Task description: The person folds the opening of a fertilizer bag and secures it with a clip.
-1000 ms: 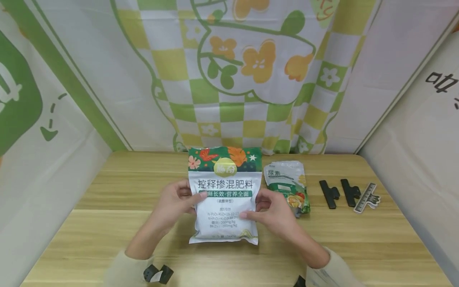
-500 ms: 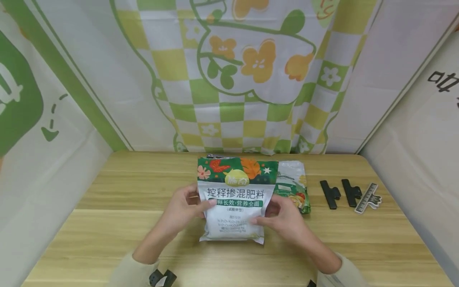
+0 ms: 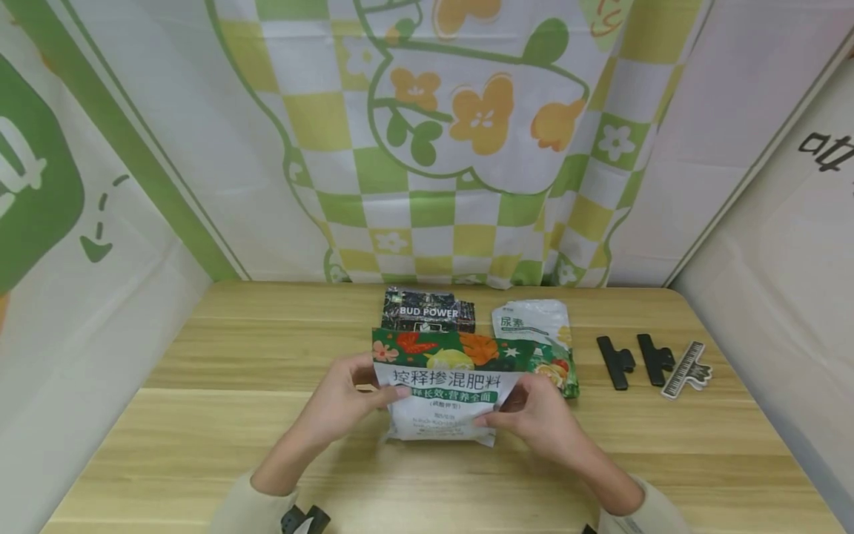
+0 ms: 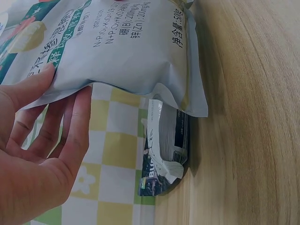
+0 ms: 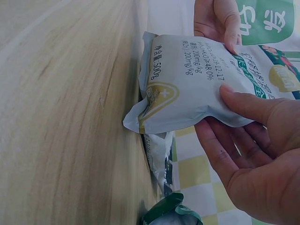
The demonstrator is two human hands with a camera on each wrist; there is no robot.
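Note:
A white fertilizer bag (image 3: 443,408) with a green, leaf-printed top is held over the middle of the table, its top tilted away. My left hand (image 3: 340,404) grips its left side, thumb on the printed front and fingers behind. On the opposite side my right hand (image 3: 543,419) pinches it the same way. Both wrist views show the bag (image 4: 126,51) full, its bottom edge close to the tabletop; whether it touches, I cannot tell. Behind it lies a black "BUD POWER" packet (image 3: 429,311), partly covered. A smaller white-and-green pouch (image 3: 527,326) lies just beyond my right hand.
Two black clips (image 3: 614,363) and a piano-key-patterned clip (image 3: 683,371) lie at the right of the wooden table (image 3: 220,371). A checked, flower-printed curtain (image 3: 454,208) hangs along the back edge. Pale fabric walls stand on both sides.
Both hands have brought the bag slightly right, and its top has tipped back and down. The black packet behind has come into view. The pouch and clips stay put.

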